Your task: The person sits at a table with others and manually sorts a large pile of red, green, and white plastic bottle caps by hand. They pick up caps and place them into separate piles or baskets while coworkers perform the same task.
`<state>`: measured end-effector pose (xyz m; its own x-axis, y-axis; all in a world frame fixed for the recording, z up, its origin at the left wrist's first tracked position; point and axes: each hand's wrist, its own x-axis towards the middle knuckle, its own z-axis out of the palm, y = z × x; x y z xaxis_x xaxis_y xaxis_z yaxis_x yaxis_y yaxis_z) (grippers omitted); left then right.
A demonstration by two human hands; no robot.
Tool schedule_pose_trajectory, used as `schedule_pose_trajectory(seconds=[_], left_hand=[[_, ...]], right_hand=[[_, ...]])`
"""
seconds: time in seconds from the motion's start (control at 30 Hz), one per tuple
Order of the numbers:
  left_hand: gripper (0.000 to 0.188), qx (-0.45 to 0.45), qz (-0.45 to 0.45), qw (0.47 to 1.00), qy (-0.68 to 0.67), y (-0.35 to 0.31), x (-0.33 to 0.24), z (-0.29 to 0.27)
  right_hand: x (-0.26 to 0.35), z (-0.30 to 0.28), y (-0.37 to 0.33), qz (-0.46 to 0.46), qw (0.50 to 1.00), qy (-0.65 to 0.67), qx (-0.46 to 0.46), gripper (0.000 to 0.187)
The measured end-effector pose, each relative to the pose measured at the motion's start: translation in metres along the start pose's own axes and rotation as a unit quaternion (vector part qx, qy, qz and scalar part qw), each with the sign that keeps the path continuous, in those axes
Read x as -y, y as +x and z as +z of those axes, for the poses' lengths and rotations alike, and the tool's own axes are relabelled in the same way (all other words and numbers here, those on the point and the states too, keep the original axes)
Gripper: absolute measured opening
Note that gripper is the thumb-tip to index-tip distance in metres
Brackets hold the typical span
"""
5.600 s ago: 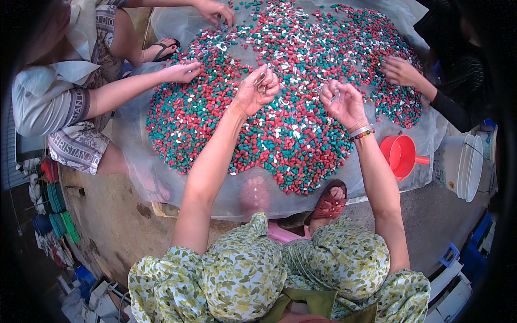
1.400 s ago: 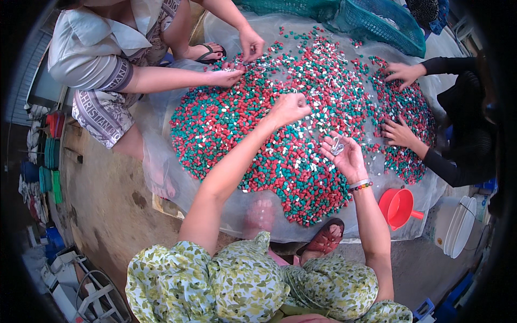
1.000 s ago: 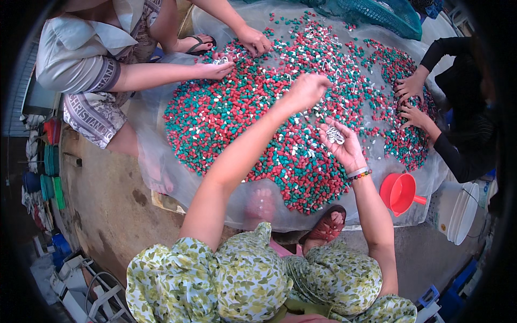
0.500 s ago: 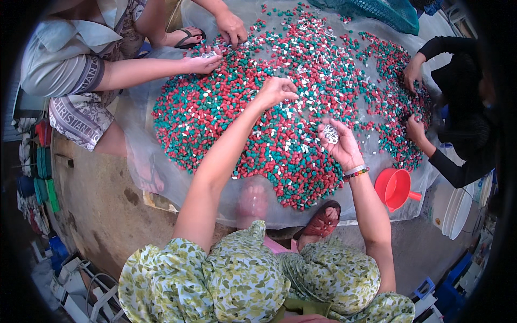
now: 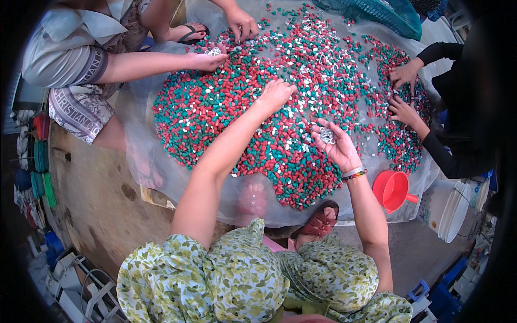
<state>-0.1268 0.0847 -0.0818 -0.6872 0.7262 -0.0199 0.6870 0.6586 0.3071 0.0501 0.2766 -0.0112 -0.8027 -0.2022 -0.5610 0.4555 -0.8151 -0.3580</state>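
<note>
A wide heap of small red, green and white plastic pieces (image 5: 215, 124) is spread on a clear plastic sheet (image 5: 215, 207). Palm up above the heap, my right hand (image 5: 342, 149) cups a small bunch of white loop-shaped pieces (image 5: 326, 135). My left hand (image 5: 276, 96) is palm down at the middle of the heap, its fingers curled together with the tips down among the pieces. What those fingertips hold, if anything, is hidden. Longer white loops (image 5: 333, 69) lie scattered over the pieces, beyond my hands.
A red scoop (image 5: 391, 191) stands by my right forearm, with white buckets (image 5: 452, 212) beyond it. At far left, a person's hand (image 5: 210, 60) holds white pieces while the other (image 5: 241, 24) picks. Another person's hands (image 5: 406, 75) work at right. A teal basket (image 5: 377, 16) sits at the back.
My left hand has turned over and lowered its fingertips to the pieces. My right hand has shifted slightly left, still holding the white loops. The right-hand person's fingers have spread over the heap.
</note>
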Motion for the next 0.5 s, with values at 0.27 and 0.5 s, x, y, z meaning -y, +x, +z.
schedule_pose_trajectory(seconds=[0.27, 0.5], left_hand=[[0.030, -0.054, 0.021, 0.998, 0.006, -0.006, 0.004, 0.002], [0.028, -0.003, -0.011, 1.000, 0.007, -0.004, 0.002, -0.002]], right_hand=[[0.004, 0.003, -0.002, 0.009, 1.000, -0.012, -0.011, 0.035], [-0.003, 0.007, -0.004, 0.040, 0.999, 0.017, 0.015, 0.036]])
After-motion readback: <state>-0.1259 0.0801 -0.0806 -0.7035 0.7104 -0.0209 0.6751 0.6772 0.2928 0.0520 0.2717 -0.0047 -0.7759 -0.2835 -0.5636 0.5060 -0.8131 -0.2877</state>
